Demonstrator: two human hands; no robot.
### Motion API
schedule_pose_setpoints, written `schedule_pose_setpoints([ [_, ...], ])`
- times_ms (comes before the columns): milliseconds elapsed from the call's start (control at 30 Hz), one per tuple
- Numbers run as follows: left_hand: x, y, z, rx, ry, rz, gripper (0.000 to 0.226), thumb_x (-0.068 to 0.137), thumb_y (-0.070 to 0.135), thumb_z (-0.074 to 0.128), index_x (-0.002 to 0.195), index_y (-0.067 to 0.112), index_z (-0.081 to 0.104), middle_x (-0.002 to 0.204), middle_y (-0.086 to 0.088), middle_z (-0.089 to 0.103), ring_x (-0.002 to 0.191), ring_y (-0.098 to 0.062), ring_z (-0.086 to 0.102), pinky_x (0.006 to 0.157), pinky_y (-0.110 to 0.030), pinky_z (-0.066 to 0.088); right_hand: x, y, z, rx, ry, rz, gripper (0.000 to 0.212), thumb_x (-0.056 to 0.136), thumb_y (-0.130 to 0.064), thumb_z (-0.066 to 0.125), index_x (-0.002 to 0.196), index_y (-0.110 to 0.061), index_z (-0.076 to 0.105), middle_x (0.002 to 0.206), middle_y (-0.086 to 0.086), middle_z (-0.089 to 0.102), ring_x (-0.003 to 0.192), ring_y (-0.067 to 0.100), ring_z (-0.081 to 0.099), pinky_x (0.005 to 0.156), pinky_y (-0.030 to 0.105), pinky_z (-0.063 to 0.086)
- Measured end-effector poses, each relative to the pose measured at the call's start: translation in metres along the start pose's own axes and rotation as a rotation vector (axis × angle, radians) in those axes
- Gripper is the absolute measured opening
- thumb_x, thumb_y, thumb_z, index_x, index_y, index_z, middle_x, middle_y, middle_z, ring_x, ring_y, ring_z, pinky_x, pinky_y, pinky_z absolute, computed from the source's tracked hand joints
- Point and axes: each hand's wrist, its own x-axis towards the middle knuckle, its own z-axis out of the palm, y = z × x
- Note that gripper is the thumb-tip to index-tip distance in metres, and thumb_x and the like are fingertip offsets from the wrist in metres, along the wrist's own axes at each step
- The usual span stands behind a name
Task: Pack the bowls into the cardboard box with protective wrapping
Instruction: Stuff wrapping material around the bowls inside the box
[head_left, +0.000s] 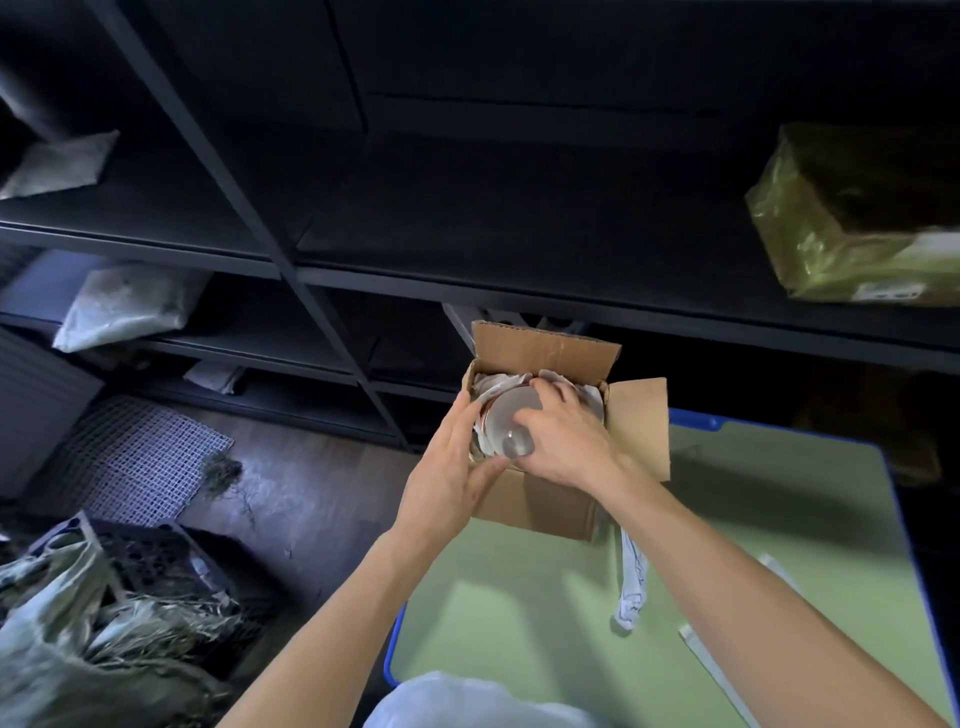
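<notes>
Bowls (511, 410) sit in the cardboard box (535, 514) under your right hand (566, 441), fingers curled over the top one. Your left hand (452, 467), fingers straight, braces the box's left wall. Seat them level and keep the paper wrapping (493, 382) tucked round beyond your fingertips.

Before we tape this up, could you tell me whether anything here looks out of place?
A crumpled strip of white wrapping lies loose on the green table by the cardboard box, not inside it. Dry grass is scattered on the floor at left.
</notes>
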Motion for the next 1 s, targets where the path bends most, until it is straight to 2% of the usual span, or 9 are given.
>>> schedule_pose_setpoints([
  [100,0.001,0.004,-0.002,0.048,0.0,0.054,0.068,0.092,0.055,0.056,0.151,0.033,0.031,0.163,0.025,0.007,0.137,0.015,0.026,0.091,-0.024,0.049,-0.006,0.004,-0.001,-0.035,0.007,-0.025,0.038,0.088,-0.051,0.056,0.114,-0.027,0.067,0.16,0.009,0.023,0.149,0.027,0.011,0.115,0.047,0.02],
  [200,0.001,0.006,0.001,0.208,0.017,0.062,0.059,0.096,0.041,0.06,0.147,0.023,0.039,0.163,0.016,0.012,0.131,-0.008,0.045,0.086,-0.033,0.054,-0.019,0.009,-0.006,-0.008,0.001,-0.036,0.043,0.089,-0.051,0.059,0.123,-0.026,0.065,0.155,0.011,0.033,0.146,0.028,0.017,0.114,0.046,0.025],
  [300,0.0,0.012,0.008,0.312,0.062,0.085,0.053,0.095,0.034,0.062,0.142,0.014,0.045,0.151,-0.002,0.035,0.13,-0.025,0.046,0.097,-0.038,0.048,-0.036,0.013,-0.018,0.006,0.002,-0.042,0.044,0.091,-0.046,0.06,0.13,-0.025,0.061,0.146,0.004,0.043,0.137,0.027,0.033,0.107,0.039,0.034],
  [400,-0.003,0.024,0.016,0.349,0.074,0.138,0.045,0.094,0.028,0.06,0.135,0.009,0.051,0.148,-0.012,0.04,0.134,-0.031,0.043,0.104,-0.042,0.043,-0.058,0.017,-0.032,0.018,0.049,-0.05,0.041,0.094,-0.042,0.057,0.132,-0.026,0.059,0.14,-0.004,0.049,0.13,0.024,0.041,0.098,0.038,0.043],
  [500,-0.009,0.042,0.025,0.358,0.044,0.194,0.034,0.096,0.025,0.057,0.126,0.008,0.058,0.143,-0.017,0.045,0.131,-0.035,0.045,0.098,-0.044,0.045,-0.085,0.026,-0.042,0.056,0.079,-0.061,0.039,0.098,-0.039,0.053,0.135,-0.028,0.057,0.139,-0.01,0.05,0.131,0.016,0.042,0.099,0.036,0.044],
  [600,-0.019,0.062,0.035,0.311,0.092,0.251,0.029,0.096,0.025,0.05,0.117,0.012,0.065,0.127,-0.012,0.057,0.107,-0.031,0.057,0.076,-0.035,0.048,-0.114,0.04,-0.046,0.112,0.131,-0.053,0.033,0.099,-0.037,0.053,0.131,-0.032,0.059,0.135,-0.018,0.052,0.128,0.008,0.043,0.096,0.031,0.046],
  [733,-0.037,0.079,0.056,0.18,0.138,0.383,0.016,0.097,0.016,0.053,0.096,0.014,0.069,0.098,0.001,0.062,0.091,-0.019,0.056,0.076,-0.032,0.045,-0.151,0.059,-0.038,0.17,0.186,-0.04,0.02,0.099,-0.029,0.055,0.116,-0.032,0.067,0.113,-0.019,0.06,0.109,0.007,0.05,0.085,0.03,0.048],
  [800,-0.047,0.082,0.07,0.143,0.1,0.369,0.013,0.097,0.012,0.057,0.094,0.015,0.069,0.092,0.003,0.062,0.084,-0.02,0.056,0.073,-0.034,0.046,-0.166,0.069,-0.028,0.182,0.188,-0.023,0.018,0.1,-0.028,0.055,0.112,-0.03,0.069,0.109,-0.017,0.061,0.104,0.01,0.052,0.081,0.033,0.049],
  [1000,-0.077,0.08,0.107,0.151,-0.055,0.289,0.012,0.096,0.013,0.058,0.098,0.017,0.069,0.09,0.004,0.062,0.077,-0.021,0.052,0.067,-0.038,0.046,-0.185,0.097,0.022,0.237,-0.001,0.126,0.027,0.099,-0.033,0.055,0.125,-0.034,0.063,0.12,-0.013,0.056,0.114,0.011,0.052,0.09,0.03,0.045],
])
